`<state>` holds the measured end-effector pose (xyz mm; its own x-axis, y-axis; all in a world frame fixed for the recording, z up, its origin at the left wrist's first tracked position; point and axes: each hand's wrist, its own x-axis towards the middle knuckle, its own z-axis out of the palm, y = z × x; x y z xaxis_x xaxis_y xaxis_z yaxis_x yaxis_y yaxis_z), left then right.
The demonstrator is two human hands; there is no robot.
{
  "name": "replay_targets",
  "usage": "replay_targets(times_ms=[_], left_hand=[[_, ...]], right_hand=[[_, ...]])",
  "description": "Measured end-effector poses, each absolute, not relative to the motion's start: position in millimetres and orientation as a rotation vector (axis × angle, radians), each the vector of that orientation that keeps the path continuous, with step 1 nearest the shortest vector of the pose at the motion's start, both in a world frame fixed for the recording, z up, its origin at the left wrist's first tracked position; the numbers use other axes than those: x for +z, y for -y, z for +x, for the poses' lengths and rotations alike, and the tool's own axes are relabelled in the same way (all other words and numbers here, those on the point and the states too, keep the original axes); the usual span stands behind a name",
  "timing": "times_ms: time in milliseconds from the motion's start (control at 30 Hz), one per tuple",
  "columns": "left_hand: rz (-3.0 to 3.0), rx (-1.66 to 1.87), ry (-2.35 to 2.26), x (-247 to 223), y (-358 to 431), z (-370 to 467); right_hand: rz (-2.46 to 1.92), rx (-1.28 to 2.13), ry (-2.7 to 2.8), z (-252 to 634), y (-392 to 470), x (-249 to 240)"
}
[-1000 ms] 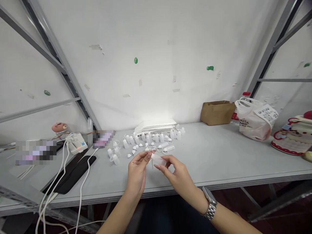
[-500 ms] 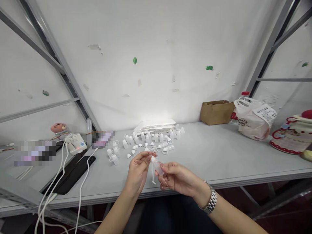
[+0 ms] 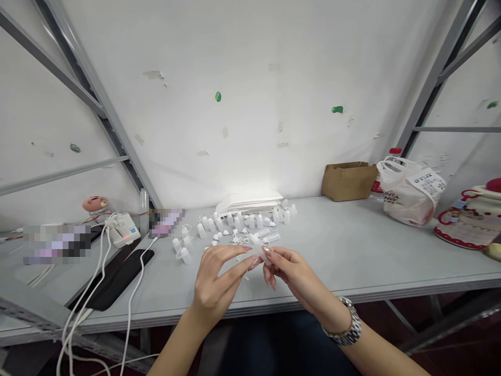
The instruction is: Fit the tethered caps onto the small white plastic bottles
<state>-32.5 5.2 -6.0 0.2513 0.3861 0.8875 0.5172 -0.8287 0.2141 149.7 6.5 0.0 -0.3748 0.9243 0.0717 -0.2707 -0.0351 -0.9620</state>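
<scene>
My right hand [image 3: 291, 269] pinches a small translucent squeeze bottle [image 3: 260, 250] between thumb and fingers, tilted with its white nozzle top up and to the left. My left hand [image 3: 217, 274] is beside it, fingers stretched and apart; one fingertip reaches the bottle's lower side, and whether it presses there I cannot tell. A thin white cap strap [image 3: 246, 278] hangs below the left fingertips. Beyond the hands stand several like bottles [image 3: 237, 221], with two clear ones lying down. Small white loose caps [image 3: 226, 233] lie among them.
Left are a power strip [image 3: 122, 230], white cables [image 3: 130, 292], a black pouch [image 3: 121, 279] and blurred phone-like items. White flat sheets [image 3: 250, 201] lie by the wall. A cardboard box [image 3: 348, 183], a plastic bag [image 3: 405, 201] and a decorated container [image 3: 465, 224] stand right.
The left fingers have come off the bottle's nozzle top and spread apart. The bottle has moved slightly up and right in my right hand.
</scene>
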Motion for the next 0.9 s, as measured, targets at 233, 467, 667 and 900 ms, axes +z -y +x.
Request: replay_targets(times_ms=[233,467,667,900], left_hand=[[-2.114,-2.403,1.473,-1,-2,-23],[-1.989,-2.414,1.890,7,-3,-22],[-2.082,-2.214,1.760,3,0,-23],[-2.039,-2.368,1.966,7,-1,-24]], right_hand=[[-0.830,1.503,1.357,146,-5,0],[-0.929,1.102,1.465,149,4,0],[-0.938,0.872,1.586,150,10,2],[-0.936,0.763,1.609,150,10,2]])
